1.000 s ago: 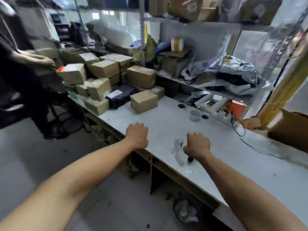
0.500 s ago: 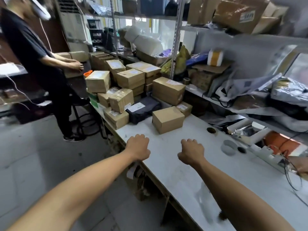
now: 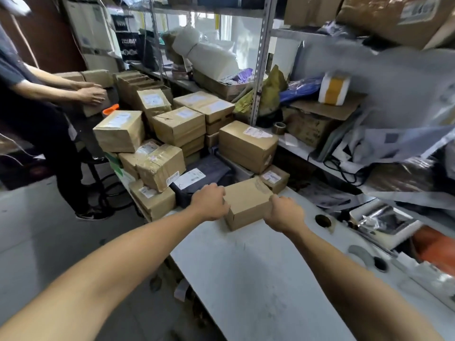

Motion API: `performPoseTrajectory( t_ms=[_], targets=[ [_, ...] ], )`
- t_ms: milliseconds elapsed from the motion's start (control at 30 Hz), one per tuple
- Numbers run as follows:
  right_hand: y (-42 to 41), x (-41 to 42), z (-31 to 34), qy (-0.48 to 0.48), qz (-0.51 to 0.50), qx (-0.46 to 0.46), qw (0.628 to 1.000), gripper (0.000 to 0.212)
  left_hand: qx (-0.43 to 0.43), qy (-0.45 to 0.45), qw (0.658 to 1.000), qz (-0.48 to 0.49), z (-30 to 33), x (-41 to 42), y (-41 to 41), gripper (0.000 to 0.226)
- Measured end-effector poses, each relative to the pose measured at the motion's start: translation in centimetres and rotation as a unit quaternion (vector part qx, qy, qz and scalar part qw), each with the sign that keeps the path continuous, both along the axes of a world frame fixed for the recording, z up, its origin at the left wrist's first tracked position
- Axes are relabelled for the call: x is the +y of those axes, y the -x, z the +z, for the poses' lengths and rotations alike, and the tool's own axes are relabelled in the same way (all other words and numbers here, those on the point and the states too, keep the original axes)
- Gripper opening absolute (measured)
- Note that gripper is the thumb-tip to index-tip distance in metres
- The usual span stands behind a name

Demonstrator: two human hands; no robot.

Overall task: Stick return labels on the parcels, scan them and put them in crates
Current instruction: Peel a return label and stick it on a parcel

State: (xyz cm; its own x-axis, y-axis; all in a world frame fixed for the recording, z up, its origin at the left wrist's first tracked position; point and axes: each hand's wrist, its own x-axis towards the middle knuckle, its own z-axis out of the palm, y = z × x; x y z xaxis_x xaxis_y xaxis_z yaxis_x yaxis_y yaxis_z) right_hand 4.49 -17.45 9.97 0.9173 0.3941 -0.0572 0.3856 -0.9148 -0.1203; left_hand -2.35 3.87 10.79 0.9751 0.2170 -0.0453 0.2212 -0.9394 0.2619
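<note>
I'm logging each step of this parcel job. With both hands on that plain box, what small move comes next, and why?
Probably draw the plain box back onto the bare white table: the left hand and right hand grip its ends, and its top shows no label.

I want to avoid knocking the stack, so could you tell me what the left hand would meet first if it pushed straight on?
Probably the dark soft parcel just beyond the left hand; depth is unclear.

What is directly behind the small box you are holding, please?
Behind the small box sit a smaller labelled box and a dark parcel; their lower parts are hidden.
</note>
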Motion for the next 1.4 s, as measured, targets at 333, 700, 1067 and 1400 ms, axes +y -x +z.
performPoseTrajectory(
  t_ms=[333, 700, 1067, 1400],
  targets=[
    [-17.3, 6.6, -1.7, -0.167, -0.122, 0.052, 0.977, 0.065, -0.008, 0.176, 0.984, 0.028, -0.7, 7.9, -21.6, 0.068],
    [-32.2, 11.0, -1.4, -0.142, -0.153, 0.148, 0.967, 0.145, 0.082, 0.553, 0.81, 0.178, -5.6, 11.3, -32.5, 0.124],
    [-27.9, 12.1, -1.3, -0.273, -0.189, 0.128, 0.935, 0.139, 0.071, 0.662, 0.733, 0.14, -6.1, 8.8, -29.8, 0.111],
    [-13.0, 7.9, -1.1, -0.495, -0.281, -0.017, 0.822, 0.133, -0.063, 0.669, 0.737, 0.071, -2.8, 2.3, -22.7, 0.122]
  ],
)
